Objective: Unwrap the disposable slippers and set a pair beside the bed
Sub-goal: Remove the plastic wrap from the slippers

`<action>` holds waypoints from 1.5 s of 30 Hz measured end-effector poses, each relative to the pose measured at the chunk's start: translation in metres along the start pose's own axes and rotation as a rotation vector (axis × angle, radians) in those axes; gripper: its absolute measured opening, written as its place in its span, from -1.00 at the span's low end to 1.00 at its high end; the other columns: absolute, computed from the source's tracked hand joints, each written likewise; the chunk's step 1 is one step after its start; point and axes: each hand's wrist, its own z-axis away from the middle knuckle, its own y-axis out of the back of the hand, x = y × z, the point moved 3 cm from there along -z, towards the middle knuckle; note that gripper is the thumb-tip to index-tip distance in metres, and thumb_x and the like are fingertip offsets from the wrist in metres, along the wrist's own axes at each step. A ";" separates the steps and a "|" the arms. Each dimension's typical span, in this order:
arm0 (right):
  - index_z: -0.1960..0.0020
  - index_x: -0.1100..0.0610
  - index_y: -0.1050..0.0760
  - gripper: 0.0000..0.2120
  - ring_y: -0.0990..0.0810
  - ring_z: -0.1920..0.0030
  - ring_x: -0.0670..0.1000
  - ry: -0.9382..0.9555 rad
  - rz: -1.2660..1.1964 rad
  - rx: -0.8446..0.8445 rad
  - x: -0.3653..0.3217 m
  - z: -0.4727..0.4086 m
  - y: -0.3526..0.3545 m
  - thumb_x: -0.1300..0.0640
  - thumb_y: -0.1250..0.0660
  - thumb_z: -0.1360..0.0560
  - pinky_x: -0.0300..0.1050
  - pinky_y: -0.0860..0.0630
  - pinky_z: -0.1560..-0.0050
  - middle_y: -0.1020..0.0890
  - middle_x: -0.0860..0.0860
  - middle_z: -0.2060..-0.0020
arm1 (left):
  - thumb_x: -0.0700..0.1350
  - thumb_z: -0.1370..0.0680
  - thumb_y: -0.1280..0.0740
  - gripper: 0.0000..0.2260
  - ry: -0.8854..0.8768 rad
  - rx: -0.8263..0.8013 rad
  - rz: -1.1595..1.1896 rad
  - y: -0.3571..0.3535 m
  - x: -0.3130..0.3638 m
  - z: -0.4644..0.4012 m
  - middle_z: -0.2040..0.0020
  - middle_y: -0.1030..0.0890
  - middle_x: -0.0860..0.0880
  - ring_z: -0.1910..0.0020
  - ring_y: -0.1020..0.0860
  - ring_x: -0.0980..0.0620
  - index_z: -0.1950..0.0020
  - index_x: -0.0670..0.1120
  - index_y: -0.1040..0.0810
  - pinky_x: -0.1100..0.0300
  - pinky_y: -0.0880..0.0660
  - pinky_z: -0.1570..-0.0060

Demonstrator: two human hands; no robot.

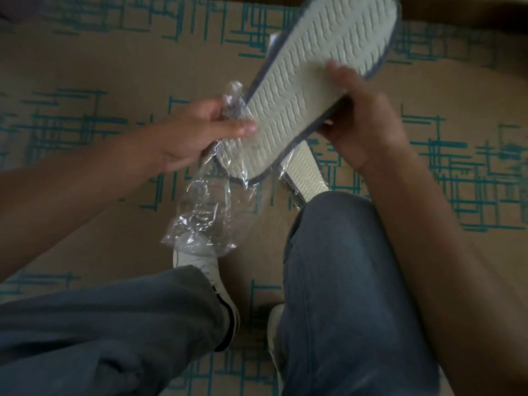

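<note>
Both grips busy: right hand [361, 121] clasps slipper [308, 90] (sole up), left hand [200, 135] pinches wrapper [205, 195].

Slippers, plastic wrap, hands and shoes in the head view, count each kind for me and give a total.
Cream ridged-sole slippers with grey trim: 2, one held up, one lower, partly hidden behind the knee
Clear crinkled plastic wrapper: 1
Bare hands: 2, left hand pinching the wrapper, right hand gripping the upper slipper
White sneakers: 2, and
Total: 7
</note>
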 end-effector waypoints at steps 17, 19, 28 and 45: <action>-0.18 0.17 -0.65 -0.75 -0.71 -0.15 0.06 0.062 0.178 -0.087 0.006 0.000 -0.021 0.10 -0.44 -0.54 0.04 -0.65 -0.16 -0.73 0.05 -0.11 | -0.15 -0.51 -0.41 -0.92 -0.122 0.299 0.213 0.013 0.017 -0.026 0.10 -0.65 -0.08 0.12 -0.55 -0.03 0.01 -0.08 -0.64 0.03 -0.50 -0.01; -0.27 0.22 -0.62 -0.64 -0.68 -0.23 0.12 0.022 0.227 -0.155 0.010 0.000 -0.025 0.04 -0.43 -0.55 0.15 -0.56 -0.32 -0.71 0.11 -0.20 | -0.22 -0.58 -0.34 -0.92 -0.154 0.298 0.268 0.001 0.029 -0.023 0.15 -0.71 -0.05 0.14 -0.64 -0.03 0.02 -0.11 -0.63 0.00 -0.56 -0.06; -0.12 0.21 -0.67 -0.73 -0.72 -0.06 0.27 0.052 0.398 -0.174 0.017 -0.001 -0.017 0.03 -0.42 -0.56 0.24 -0.66 -0.07 -0.74 0.21 -0.05 | 0.14 -0.59 -0.31 -0.63 -0.056 0.297 0.202 0.006 0.031 -0.022 -0.13 -0.68 -0.19 -0.11 -0.65 -0.20 -0.25 -0.08 -0.62 -0.10 -0.58 -0.17; -0.02 0.19 -0.62 -0.93 -0.65 0.27 0.00 0.030 0.397 -0.075 0.020 -0.017 -0.007 0.25 -0.36 -0.58 -0.20 -0.56 0.33 -0.71 0.07 0.20 | 0.08 -0.52 -0.44 -0.90 -0.206 0.387 -0.209 0.015 0.010 -0.020 0.04 -0.74 0.12 0.00 -0.68 0.12 0.03 0.11 -0.68 0.01 -0.59 -0.17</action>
